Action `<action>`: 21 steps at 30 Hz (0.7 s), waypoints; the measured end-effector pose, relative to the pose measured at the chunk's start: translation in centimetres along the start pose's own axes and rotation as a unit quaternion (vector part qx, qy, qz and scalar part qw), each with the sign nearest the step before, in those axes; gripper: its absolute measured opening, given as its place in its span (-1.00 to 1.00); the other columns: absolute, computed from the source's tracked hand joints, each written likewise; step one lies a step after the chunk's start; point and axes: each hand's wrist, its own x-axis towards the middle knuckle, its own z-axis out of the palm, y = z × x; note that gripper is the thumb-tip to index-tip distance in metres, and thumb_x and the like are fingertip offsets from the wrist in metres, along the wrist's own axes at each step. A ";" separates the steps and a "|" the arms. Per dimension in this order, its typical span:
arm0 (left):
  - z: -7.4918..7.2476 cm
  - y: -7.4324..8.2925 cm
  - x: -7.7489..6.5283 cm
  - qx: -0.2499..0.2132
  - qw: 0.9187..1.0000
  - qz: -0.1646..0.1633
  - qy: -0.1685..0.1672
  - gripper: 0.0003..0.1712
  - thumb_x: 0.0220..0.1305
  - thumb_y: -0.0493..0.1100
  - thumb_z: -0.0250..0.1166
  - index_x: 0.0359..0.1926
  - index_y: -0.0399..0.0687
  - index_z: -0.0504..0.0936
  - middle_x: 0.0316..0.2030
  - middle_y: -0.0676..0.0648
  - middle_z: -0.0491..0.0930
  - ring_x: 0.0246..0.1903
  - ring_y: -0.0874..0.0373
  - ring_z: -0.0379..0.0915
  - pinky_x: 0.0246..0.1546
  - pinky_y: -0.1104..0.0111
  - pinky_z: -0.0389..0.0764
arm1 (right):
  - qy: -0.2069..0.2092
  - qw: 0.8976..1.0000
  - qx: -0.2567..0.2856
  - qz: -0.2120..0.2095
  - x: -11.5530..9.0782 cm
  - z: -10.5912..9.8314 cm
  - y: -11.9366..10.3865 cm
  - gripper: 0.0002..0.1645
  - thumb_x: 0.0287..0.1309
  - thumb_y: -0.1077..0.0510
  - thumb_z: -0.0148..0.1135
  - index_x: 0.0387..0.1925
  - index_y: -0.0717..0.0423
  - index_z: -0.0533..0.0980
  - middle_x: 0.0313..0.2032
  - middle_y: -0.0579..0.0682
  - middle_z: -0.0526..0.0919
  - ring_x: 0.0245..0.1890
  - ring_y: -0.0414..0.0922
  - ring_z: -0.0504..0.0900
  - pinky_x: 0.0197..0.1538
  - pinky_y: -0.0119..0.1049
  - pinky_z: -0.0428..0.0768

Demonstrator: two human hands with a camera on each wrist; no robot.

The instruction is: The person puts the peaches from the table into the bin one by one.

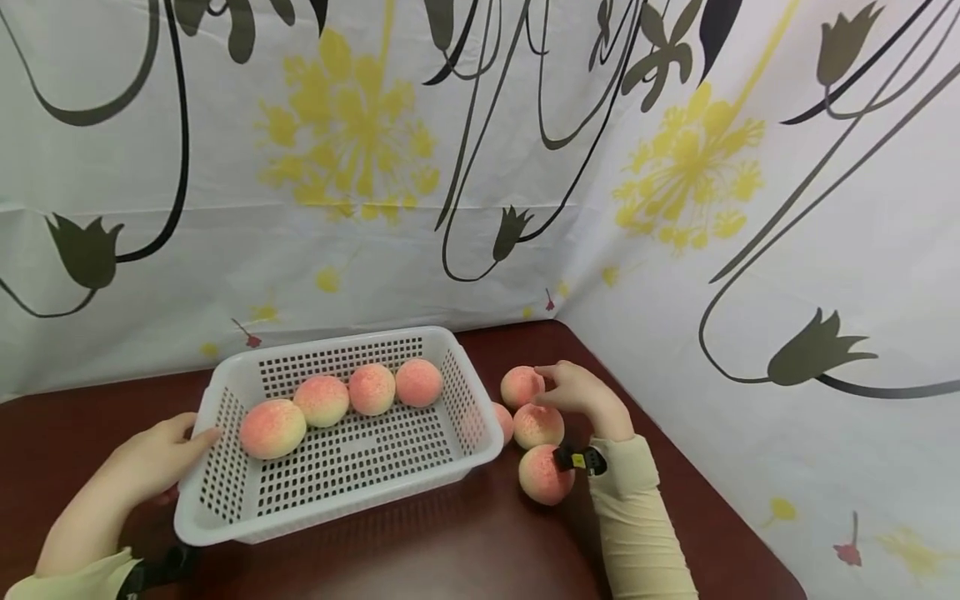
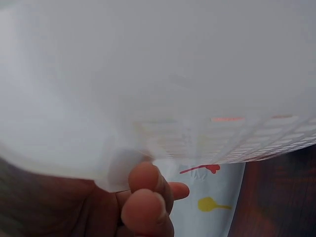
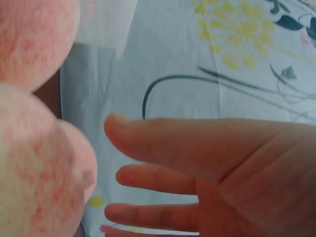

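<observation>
A white perforated plastic basket [image 1: 352, 510] stands on the table with several pink and yellow peaches [image 1: 273, 429] lined up along its back. My left hand [image 1: 153, 458] grips its left end, thumb over the rim; in the left wrist view the fingers [image 2: 148, 212] curl beneath the pale rim [image 2: 54, 173]. Right of the basket lie several more peaches [image 1: 547, 477] in a cluster. Reaching over the cluster, my right hand [image 1: 581, 393] has its fingers around the far peach [image 1: 521, 387]. The right wrist view has its thumb and fingers extended, a gap between them and the peaches [image 3: 29, 163].
The dark red tabletop [image 1: 420, 550] runs under everything. White cloth with plant prints [image 1: 480, 167] hangs behind the table and along its right edge. Black straps with small devices [image 1: 581, 460] sit at both wrists.
</observation>
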 end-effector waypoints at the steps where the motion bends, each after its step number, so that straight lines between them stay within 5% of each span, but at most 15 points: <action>1: -0.1 0.1 0.0 0.001 1.000 0.000 0.000 -0.31 0.52 0.08 -0.09 0.18 -0.57 0.21 -0.55 -0.03 0.54 -0.69 0.08 0.42 -0.64 0.19 0.49 | -0.005 1.000 0.022 0.015 -0.1 -0.1 0.3 -0.64 0.03 0.12 0.36 -0.09 0.10 0.64 -0.40 0.01 0.60 -0.32 -0.09 0.51 -0.17 -0.18 0.47; 8: -0.1 0.1 -0.1 -0.002 1.000 -0.002 -0.005 -0.34 0.52 0.06 -0.09 0.17 -0.58 0.21 -0.55 -0.04 0.55 -0.69 0.07 0.42 -0.64 0.19 0.50 | -0.043 0.999 -0.005 0.007 0.6 -0.5 2.1 -0.27 0.17 0.03 0.29 0.30 0.28 0.37 0.20 0.20 0.49 0.24 0.14 0.38 0.22 0.07 0.33; 21: -0.1 0.3 -0.2 -0.002 1.000 0.002 0.005 -0.34 0.51 0.04 -0.06 0.18 -0.59 0.20 -0.56 -0.04 0.53 -0.71 0.09 0.41 -0.64 0.19 0.49 | -0.118 0.989 -0.088 0.017 4.9 -1.9 1.7 -0.29 0.25 0.01 0.20 0.34 0.26 0.32 0.22 0.25 0.45 0.20 0.12 0.43 0.19 0.03 0.38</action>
